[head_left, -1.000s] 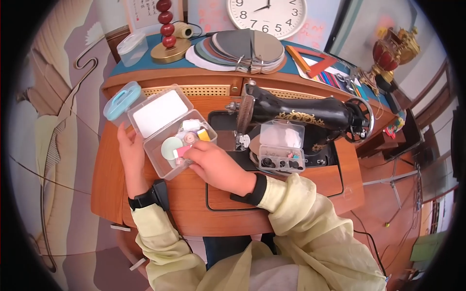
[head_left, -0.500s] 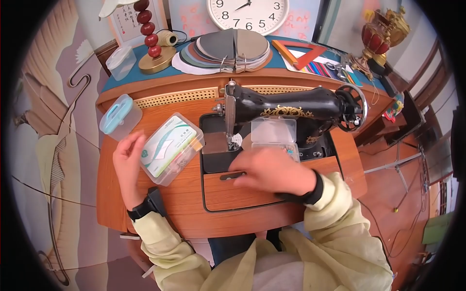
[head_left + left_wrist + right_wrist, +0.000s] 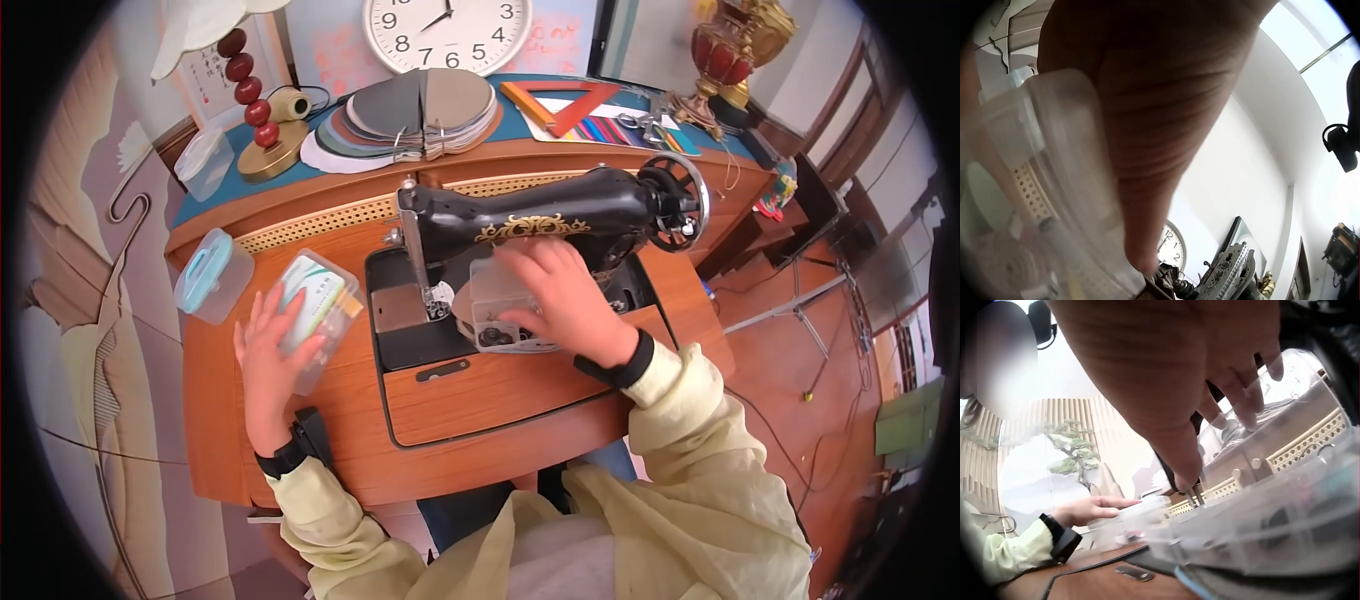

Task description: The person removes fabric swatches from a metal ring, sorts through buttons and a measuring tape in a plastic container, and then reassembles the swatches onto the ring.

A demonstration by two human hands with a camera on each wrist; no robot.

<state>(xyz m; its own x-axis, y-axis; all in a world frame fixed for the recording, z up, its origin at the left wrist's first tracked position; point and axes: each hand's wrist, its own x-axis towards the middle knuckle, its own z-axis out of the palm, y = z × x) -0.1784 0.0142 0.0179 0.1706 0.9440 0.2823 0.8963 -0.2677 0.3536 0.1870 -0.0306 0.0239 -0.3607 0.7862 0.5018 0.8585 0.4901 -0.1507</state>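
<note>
My left hand (image 3: 268,350) lies with spread, mostly straight fingers over a clear plastic box (image 3: 318,275), its lid down and a white-and-green printed card showing through. In the left wrist view the box wall (image 3: 1072,137) is close beside the thumb. My right hand (image 3: 570,305) is at a small clear compartment box (image 3: 492,338) holding dark buttons. Its lid (image 3: 490,285) stands raised at a slant. The right wrist view shows extended fingers (image 3: 1244,400) behind the clear lid and the thumb near its edge.
A black sewing machine (image 3: 540,215) stands directly behind the compartment box. At the left is a blue-lidded container (image 3: 207,270). A small dark oblong piece (image 3: 442,371) lies on the wooden table (image 3: 480,410). Fabric swatches (image 3: 400,115) and a red triangle (image 3: 580,108) are on the back shelf.
The box on the left has gone from open, with my right hand inside, to lid down. My right hand has moved right to the compartment box, whose lid is now tilted. My left fingers came over their box.
</note>
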